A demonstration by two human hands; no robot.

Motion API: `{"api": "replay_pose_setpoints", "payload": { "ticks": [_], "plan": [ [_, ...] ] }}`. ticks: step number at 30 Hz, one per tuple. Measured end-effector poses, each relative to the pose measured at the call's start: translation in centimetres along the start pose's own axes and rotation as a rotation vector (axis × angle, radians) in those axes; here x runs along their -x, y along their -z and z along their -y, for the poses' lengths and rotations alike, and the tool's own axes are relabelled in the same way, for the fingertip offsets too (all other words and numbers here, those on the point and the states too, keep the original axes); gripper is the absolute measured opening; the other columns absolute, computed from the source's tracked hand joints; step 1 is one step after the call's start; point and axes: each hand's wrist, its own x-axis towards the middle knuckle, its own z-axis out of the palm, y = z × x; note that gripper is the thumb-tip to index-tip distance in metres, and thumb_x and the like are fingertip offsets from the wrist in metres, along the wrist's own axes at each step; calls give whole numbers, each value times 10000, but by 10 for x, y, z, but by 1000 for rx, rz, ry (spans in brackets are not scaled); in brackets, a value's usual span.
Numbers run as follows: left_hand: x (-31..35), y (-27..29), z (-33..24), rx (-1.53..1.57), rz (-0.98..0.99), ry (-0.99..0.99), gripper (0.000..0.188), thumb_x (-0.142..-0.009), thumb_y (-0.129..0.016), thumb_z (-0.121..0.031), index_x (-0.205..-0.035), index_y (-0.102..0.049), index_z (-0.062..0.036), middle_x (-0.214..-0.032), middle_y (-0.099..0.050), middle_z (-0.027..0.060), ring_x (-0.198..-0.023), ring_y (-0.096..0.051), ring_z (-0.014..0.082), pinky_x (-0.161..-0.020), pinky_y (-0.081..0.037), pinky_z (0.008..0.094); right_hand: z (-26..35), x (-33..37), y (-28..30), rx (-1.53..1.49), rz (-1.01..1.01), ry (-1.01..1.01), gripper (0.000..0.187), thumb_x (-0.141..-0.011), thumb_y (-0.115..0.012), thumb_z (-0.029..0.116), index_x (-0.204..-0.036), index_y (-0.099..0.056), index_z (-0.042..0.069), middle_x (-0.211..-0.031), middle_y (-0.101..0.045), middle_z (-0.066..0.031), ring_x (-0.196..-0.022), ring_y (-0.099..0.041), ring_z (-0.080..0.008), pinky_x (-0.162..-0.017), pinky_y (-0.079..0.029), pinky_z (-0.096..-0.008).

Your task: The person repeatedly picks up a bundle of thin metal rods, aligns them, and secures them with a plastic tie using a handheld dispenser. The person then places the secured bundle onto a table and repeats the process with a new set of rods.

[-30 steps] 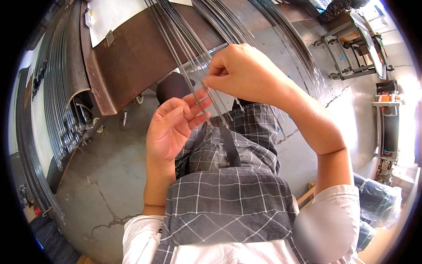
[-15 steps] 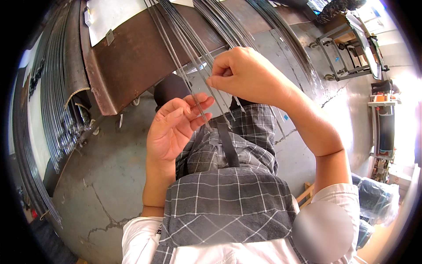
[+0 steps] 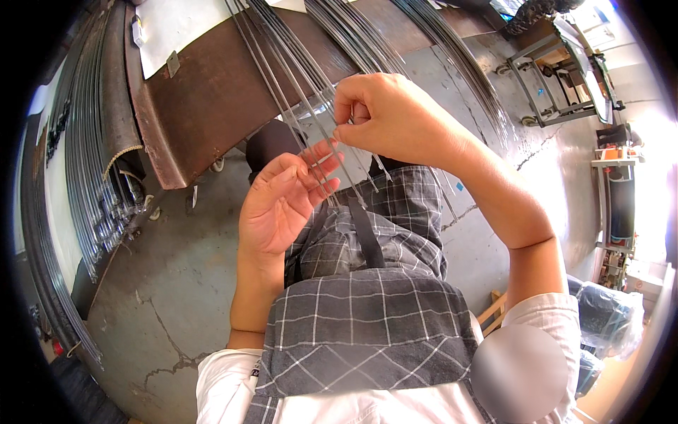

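Several thin grey metal rods (image 3: 263, 62) reach from the bench toward me, their near ends hanging over my lap. My left hand (image 3: 274, 205) is turned palm up, fingers curled, with a couple of rods running across the fingers beside the bent thumb. To its right and slightly farther off, my right hand (image 3: 378, 106) pinches a rod between thumb and forefinger. That rod's free end slants down past the left fingertips. Other rods pass behind the right hand, which hides part of them.
A brown metal-topped bench (image 3: 205, 99) bears a white sheet (image 3: 169, 39). More rod bundles lie at the left (image 3: 88, 162) and far right (image 3: 452, 53). A wheeled cart (image 3: 544, 92) stands at the back right. The grey floor (image 3: 155, 297) is cracked.
The rod at my right fingertips has shifted left, away from the other rods and closer to my left hand. The left hand has moved slightly right; the right hand barely moved.
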Motion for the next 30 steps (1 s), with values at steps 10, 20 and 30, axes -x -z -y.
{"api": "replay_pose_setpoints", "payload": {
  "ticks": [10, 20, 30],
  "plan": [
    [3, -7, -2, -7, -54, -1, 163, -903, -503, -164, -886, -587, -25, -1279, -457, 173, -1164, -480, 281, -942, -422, 402, 19, -19, 5, 188, 162, -63, 212, -635, -603, 227, -685, -661, 29, -671, -630, -153, -679, -625, -324, -639, -507, -381],
    [6, -14, -5, -54, -105, -26, 143, -888, -524, -141, -866, -596, -19, -1221, -504, 164, -1141, -497, 272, -909, -441, 374, 15, -24, 1, 111, 199, -57, 228, -683, -630, 197, -626, -601, -22, -564, -586, -131, -554, -605, -211, -539, -479, -311],
    [15, -52, -33, -706, -162, 10, 95, -838, -595, -103, -836, -612, -9, -813, -607, 42, -700, -579, 97, -551, -414, 206, 19, -22, 17, -368, 322, -255, 181, -743, -609, 191, -709, -607, 13, -636, -620, -40, -555, -583, -99, -503, -461, -237]
  ]
}}
